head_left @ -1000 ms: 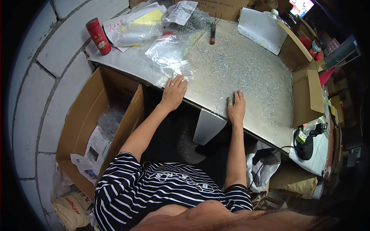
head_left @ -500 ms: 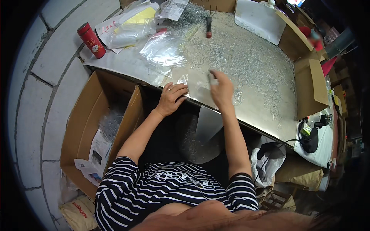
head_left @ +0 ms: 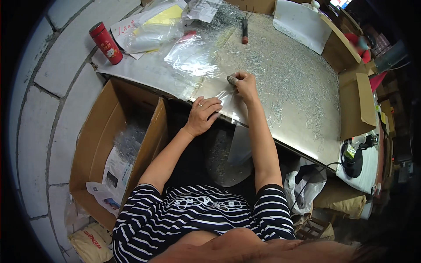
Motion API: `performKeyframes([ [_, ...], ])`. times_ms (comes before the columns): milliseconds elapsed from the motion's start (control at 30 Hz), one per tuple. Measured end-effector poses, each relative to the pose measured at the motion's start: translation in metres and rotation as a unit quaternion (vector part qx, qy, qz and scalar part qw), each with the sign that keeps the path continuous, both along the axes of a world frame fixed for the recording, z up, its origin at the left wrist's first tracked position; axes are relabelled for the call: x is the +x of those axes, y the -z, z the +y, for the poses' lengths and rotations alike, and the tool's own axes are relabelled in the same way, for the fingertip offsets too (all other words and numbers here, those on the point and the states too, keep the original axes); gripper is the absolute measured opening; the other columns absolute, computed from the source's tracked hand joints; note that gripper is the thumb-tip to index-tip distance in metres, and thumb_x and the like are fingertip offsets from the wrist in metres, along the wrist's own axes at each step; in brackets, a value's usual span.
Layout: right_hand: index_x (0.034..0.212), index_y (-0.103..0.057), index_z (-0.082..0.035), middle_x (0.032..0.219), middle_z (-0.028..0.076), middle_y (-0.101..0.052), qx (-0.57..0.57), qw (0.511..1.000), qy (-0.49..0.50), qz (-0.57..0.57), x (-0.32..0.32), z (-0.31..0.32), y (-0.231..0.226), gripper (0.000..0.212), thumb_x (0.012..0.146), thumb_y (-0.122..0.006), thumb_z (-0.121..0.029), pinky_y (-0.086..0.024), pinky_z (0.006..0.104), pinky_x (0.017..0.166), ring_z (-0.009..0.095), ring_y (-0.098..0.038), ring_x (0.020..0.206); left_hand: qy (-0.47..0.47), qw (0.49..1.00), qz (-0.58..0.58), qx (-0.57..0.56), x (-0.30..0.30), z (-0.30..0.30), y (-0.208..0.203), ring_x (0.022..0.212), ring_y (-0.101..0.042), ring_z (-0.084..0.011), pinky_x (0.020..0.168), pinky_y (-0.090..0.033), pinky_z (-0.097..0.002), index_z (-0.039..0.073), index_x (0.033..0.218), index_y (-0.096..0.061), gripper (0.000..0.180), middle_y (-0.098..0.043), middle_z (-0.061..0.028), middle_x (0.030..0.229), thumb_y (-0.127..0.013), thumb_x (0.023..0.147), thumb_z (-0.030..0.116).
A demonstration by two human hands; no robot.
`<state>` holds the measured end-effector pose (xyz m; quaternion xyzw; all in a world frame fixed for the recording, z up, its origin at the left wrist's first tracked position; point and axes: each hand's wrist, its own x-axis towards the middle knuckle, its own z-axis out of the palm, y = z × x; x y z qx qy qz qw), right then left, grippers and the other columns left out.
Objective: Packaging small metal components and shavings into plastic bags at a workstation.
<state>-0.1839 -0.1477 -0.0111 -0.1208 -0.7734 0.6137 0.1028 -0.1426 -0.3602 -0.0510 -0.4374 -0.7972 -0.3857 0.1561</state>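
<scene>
A small clear plastic bag (head_left: 229,100) lies at the near edge of the metal-topped table, between my two hands. My left hand (head_left: 204,115) rests on the table edge with fingers stretched out and thumb apart, its fingertips touching the bag's left side. My right hand (head_left: 244,86) is closed in a pinch at the bag's far end, with dark coverings on the fingertips. Small metal pins (head_left: 285,74), thin and silvery, are scattered over the table beyond my right hand. More clear plastic bags (head_left: 190,57) lie in a heap farther left.
A red-handled tool (head_left: 244,33) lies at the back, beside a pile of pins (head_left: 215,17). At the left stands a red flask (head_left: 105,43). An open cardboard box (head_left: 94,144) is below the left edge; cardboard pieces (head_left: 357,105) wall the right side.
My right hand has moved left and slightly away from me, closing its fingers at the bag's far end. My left hand has shifted slightly right along the edge.
</scene>
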Motion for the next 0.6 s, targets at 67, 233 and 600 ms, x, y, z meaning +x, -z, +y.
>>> performKeyframes([
  [67, 0.077, -0.066, -0.002, 0.065, 0.002, -0.062, -0.027, 1.0, 0.016, -0.005, 0.008, 0.007, -0.001, 0.01, 0.083, -0.07, -0.008, -0.042, 0.0238, 0.044, 0.009, -0.054, 0.05, 0.002, 1.0, 0.001, 0.001, 0.0, 0.0, 0.001, 0.115, -0.055, -0.0179, 0.106, -0.028, -0.0396, 0.014, 0.105, -0.064, 0.024, -0.061, -0.0001, 0.119, -0.065, 0.081, 0.013],
  [233, 0.1, -0.066, 0.005, 0.084, 0.012, -0.069, -0.011, 0.995, 0.1, 0.007, 0.034, 0.015, -0.007, 0.025, 0.085, -0.069, -0.015, -0.049, 0.0274, 0.058, 0.017, -0.066, 0.069, -0.014, 0.993, -0.053, 0.102, 0.0, 0.008, 0.001, 0.093, -0.062, -0.02, 0.098, -0.036, -0.0386, 0.008, 0.085, -0.063, 0.002, -0.067, -0.0019, 0.094, -0.064, 0.084, 0.008],
  [600, 0.124, -0.052, -0.003, 0.126, 0.015, -0.054, 0.307, 0.944, -0.005, 0.124, 0.192, -0.048, -0.008, 0.063, 0.068, -0.079, -0.014, -0.04, 0.0418, 0.102, 0.034, -0.046, 0.125, -0.043, 0.993, -0.007, 0.112, 0.001, 0.02, 0.002, 0.085, -0.057, -0.0286, 0.086, -0.04, -0.0386, 0.005, 0.082, -0.057, 0.008, -0.059, -0.0081, 0.083, -0.061, 0.085, 0.011],
])
